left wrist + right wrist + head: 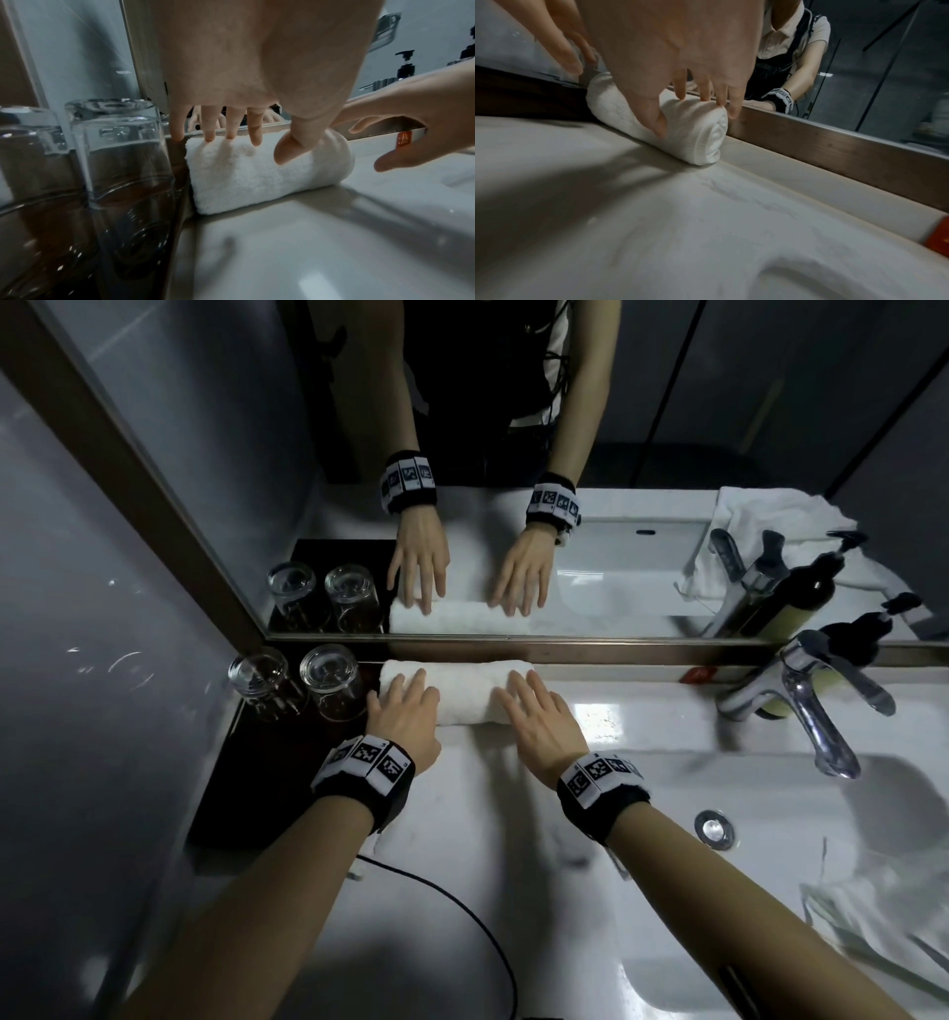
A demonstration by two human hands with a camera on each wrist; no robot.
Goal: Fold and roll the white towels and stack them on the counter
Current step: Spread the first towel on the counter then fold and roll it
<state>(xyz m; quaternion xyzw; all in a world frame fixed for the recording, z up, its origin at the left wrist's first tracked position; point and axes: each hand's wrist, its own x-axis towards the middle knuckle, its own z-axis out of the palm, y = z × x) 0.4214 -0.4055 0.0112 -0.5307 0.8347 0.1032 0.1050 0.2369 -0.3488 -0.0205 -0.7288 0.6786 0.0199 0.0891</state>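
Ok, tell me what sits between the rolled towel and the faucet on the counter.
Between the rolled towel and the faucet lies bare white counter, plus a small red item by the mirror frame; head view.

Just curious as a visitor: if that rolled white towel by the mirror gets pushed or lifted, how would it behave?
The rolled white towel probably squashes under a push; fingers already dent it. Its round spiral end suggests it could roll. Lifted loosely, it may unwind.
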